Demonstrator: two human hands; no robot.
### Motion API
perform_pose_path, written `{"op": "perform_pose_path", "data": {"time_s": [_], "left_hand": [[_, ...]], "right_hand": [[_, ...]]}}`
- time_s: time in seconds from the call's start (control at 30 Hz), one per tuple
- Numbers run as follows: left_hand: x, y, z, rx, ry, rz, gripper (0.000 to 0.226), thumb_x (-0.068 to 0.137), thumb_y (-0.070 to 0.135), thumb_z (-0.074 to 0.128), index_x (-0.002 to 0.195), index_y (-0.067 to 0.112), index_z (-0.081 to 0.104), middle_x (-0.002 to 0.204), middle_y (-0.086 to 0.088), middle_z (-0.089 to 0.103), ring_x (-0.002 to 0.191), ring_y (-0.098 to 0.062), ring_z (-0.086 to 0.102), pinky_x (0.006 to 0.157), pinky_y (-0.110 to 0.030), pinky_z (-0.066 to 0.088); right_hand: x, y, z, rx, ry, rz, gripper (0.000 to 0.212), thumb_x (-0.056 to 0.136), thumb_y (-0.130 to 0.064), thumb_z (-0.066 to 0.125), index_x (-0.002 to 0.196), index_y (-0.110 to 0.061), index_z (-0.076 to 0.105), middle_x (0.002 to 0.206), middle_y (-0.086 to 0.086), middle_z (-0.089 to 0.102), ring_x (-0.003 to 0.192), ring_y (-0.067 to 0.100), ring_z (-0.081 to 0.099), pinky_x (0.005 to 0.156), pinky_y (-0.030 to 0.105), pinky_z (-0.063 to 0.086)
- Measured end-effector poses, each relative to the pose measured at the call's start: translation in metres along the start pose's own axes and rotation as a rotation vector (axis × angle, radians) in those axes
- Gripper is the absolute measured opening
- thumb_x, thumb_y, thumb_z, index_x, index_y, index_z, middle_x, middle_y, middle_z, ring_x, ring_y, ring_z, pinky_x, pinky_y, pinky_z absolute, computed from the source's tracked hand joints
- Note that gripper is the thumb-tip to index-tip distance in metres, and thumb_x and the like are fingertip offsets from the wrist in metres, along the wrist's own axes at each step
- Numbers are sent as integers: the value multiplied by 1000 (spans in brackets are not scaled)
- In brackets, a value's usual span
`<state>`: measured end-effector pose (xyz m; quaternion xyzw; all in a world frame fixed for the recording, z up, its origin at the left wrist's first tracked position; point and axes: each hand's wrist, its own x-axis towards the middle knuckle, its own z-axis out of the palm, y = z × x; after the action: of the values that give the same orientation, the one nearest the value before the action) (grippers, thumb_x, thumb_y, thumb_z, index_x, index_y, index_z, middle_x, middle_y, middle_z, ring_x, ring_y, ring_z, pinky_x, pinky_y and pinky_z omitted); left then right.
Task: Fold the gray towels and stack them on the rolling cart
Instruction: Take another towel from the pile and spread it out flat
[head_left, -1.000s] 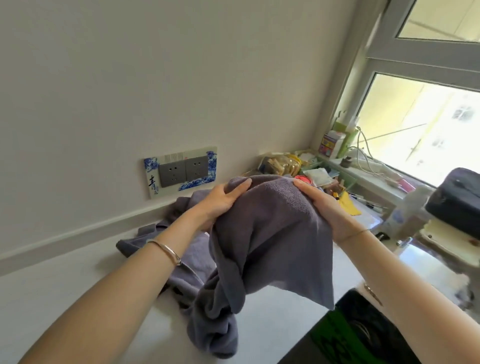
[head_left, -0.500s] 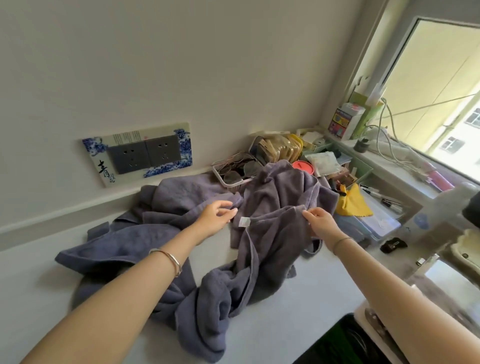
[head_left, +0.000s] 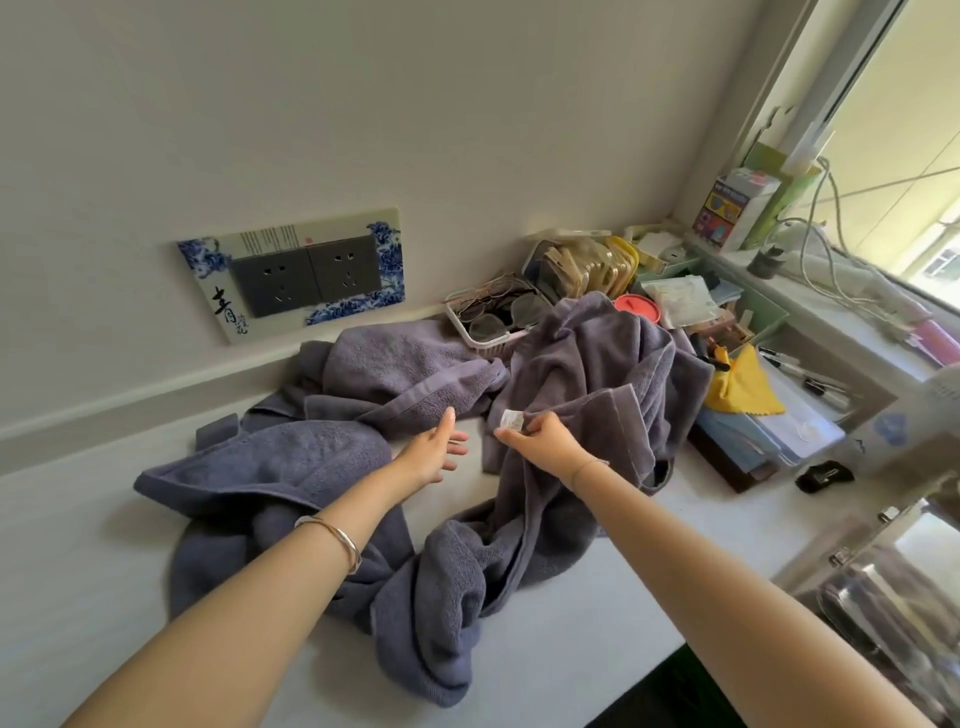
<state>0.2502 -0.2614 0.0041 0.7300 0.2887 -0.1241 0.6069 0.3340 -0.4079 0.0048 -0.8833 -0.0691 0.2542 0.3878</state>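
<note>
Between the two hands, a white label (head_left: 511, 420) marks the hem of the gray towel (head_left: 597, 395), which lies crumpled on the counter (head_left: 571, 654), its bulk trailing under the right forearm. The right hand (head_left: 545, 447) pinches that hem beside the label. The left hand (head_left: 428, 454) is just beside it, fingers loose, holding nothing. A second gray towel (head_left: 291, 462) sprawls left of the left wrist. To do this step well, the left hand should probably take the same hem further along, so the towel lifts clear of its neighbour and spreads flat. No rolling cart is identifiable.
</note>
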Motion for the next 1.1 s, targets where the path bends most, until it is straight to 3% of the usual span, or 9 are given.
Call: {"op": "perform_pose_path", "data": {"time_s": [0.1,0.23,0.3,0.37,0.43,0.53,0.77,1.0,1.1], "left_hand": [[-6,0,-7,-53,-11,-3,73,97,54,4,136,9,47,137,-12,51,120,-30,51,99,-41,37],[-15,-4,-23,-79,-1,-12,77,94,60,2,139,12,43,140,-10,48,122,-29,50,101,-42,37],[-21,-5,-29,-100,7,-20,77,94,60,3,141,12,39,142,-9,46,122,-28,50,99,-39,37],[-27,-4,-35,-129,4,-8,76,94,62,5,142,14,39,142,-7,46,120,-26,51,99,-38,38],[-31,-1,-38,-161,8,-2,76,92,66,10,135,15,46,139,-5,47,113,-23,53,98,-37,40],[-41,12,-40,-203,10,-21,85,84,76,18,139,15,40,142,-4,43,120,-24,51,105,-40,38],[-57,23,-35,-316,-384,-24,77,82,78,23,125,21,53,124,-1,62,116,-20,56,96,-40,46],[-49,-9,-11,-196,-258,-84,60,97,53,32,142,14,36,137,-8,51,107,-21,58,82,-31,51],[-42,-17,-9,-186,-177,-150,68,98,54,27,146,7,25,148,-14,36,111,-28,55,88,-35,47]], "right_hand": [[-1,-3,19,109,-97,187,106,77,-46,72,145,7,10,148,14,33,135,26,35,110,35,32],[-2,5,28,224,-215,209,127,38,-64,84,138,0,38,135,13,51,122,28,51,102,42,44],[-18,-13,17,391,-214,230,112,39,-62,87,126,-2,50,114,14,64,100,27,63,87,40,54],[-52,-48,-4,590,-289,205,56,71,-46,78,102,-3,59,85,13,65,75,24,62,69,32,54],[-73,-78,-26,760,-330,110,31,85,-37,64,96,-9,60,86,10,63,78,22,60,74,33,51],[-93,-110,-57,949,-249,-23,60,83,-46,63,128,-9,51,123,14,59,116,27,54,105,44,40],[-112,-98,-108,1150,-110,-224,59,82,-49,61,121,-5,60,117,15,64,111,27,61,95,39,51],[-80,37,-93,694,276,237,39,92,-30,59,121,-4,56,112,13,60,84,21,57,69,33,48],[-78,62,-80,423,333,203,41,93,-26,56,120,4,53,104,9,57,84,18,52,67,27,41]]}}
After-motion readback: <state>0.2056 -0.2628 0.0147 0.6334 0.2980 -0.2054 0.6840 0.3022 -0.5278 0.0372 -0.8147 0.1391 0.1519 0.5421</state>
